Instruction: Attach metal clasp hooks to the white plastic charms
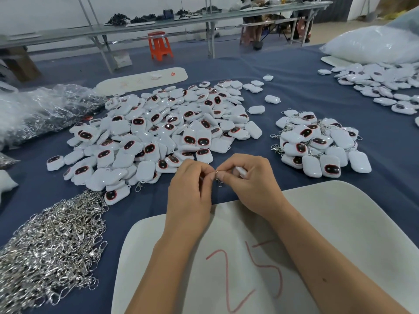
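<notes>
Near edge: white board (340,223) marked "25" in red, under both forearms. Near left: heap of loose metal clasp hooks (52,241). Just beyond the board: left hand (190,189) and right hand (251,182), fingertips together, pinching one clasp hook (218,179) between them; right hand's curled fingers also hold a white charm (240,171), mostly hidden. Middle: large pile of white charms (163,132) on blue table cloth (294,91). Middle right: smaller pile of charms with hooks fitted (317,143). Far left: clear bag of hooks (45,109). Far right: further charms (381,82), white bag (374,44).
</notes>
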A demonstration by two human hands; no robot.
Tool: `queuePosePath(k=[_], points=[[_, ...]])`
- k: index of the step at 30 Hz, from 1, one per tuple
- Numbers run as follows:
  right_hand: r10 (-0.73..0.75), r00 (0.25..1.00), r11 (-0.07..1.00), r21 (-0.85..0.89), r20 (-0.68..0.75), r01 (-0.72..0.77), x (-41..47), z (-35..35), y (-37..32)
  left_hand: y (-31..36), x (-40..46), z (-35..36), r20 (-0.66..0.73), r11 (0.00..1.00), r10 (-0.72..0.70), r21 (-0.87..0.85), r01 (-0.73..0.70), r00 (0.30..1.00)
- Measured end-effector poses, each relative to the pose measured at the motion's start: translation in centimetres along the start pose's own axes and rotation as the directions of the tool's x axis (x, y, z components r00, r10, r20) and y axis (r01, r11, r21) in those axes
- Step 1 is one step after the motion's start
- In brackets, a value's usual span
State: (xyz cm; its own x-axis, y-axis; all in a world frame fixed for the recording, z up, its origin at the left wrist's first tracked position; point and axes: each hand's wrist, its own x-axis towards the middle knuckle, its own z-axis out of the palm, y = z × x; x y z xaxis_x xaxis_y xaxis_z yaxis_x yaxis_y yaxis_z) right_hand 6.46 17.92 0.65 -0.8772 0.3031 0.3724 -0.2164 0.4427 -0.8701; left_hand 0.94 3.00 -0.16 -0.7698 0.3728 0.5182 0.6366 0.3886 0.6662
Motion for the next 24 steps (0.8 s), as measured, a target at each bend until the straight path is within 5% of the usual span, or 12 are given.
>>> queuePosePath(k=[7, 20, 24], points=[[0.05, 0.998, 0.988, 0.146, 0.03, -0.054, -0.11, -0.01, -0.28, 0.46, -0.18, 0.01, -0.015, 0.997, -0.013, -0.082, 0.011, 1.0], [0.061, 0.998, 0.998, -0.036, 0.035, -0.06, -0.1, 0.24, -0.49, 0.06, 0.02, -0.1, 0.004, 0.996, -0.031, -0.088, 0.031, 1.0], [0.168, 0.985, 0.958, 0.239, -0.024, -0.158, -0.14, 0.08, -0.48, -0.26, -0.12, -0.07, 0.037, 0.996, -0.037, -0.074, 0.039, 0.999]])
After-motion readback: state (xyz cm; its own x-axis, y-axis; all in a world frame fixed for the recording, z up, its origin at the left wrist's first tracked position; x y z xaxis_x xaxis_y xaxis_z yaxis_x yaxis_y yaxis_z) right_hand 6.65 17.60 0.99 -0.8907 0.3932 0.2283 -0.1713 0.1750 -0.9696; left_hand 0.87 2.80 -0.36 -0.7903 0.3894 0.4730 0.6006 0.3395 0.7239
